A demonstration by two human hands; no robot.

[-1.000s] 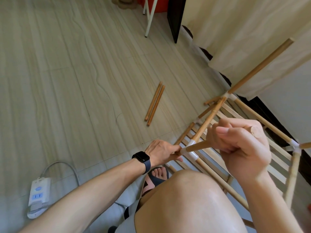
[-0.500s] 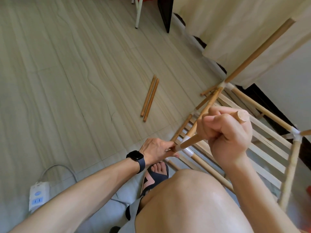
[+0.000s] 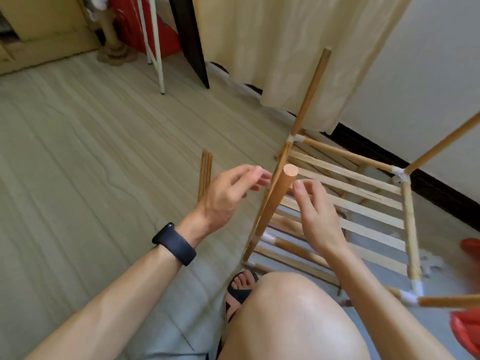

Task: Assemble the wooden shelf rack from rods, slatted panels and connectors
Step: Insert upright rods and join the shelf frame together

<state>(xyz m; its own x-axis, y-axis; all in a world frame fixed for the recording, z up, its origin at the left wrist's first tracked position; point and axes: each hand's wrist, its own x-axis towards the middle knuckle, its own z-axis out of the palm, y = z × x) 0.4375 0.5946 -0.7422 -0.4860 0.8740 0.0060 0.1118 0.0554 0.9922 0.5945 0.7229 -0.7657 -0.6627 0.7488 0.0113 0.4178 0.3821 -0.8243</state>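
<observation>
Hands flank a wooden upright rod (image 3: 274, 198) at the near left corner of the rack (image 3: 407, 216), and neither one grips it. The left hand (image 3: 228, 193) hovers to the rod's left with its fingers (image 3: 259, 178) spread loose and slightly bent, their tips just beside the rod's upper end. The right hand (image 3: 319, 219) is on the other side, fingers relaxed and apart, one fingertip (image 3: 298, 185) right next to the rod; whether it actually touches cannot be told. The rod stands tilted, its round cut top towards the camera and its foot seated at a white connector (image 3: 267, 239). From that corner the slatted panel (image 3: 358, 201) stretches away to the right, framed by side rods and more white connectors. Three further rods rise from the other corners, the back left rod (image 3: 311, 92) standing in front of a cream curtain (image 3: 272, 48). Two loose rods (image 3: 205, 172) lie side by side on the pale wood-look floor (image 3: 91, 165), left of the left hand. A dark watch (image 3: 176, 244) sits on the left wrist, and a bare knee (image 3: 285, 320) and a sandalled foot (image 3: 242, 284) show below.
</observation>
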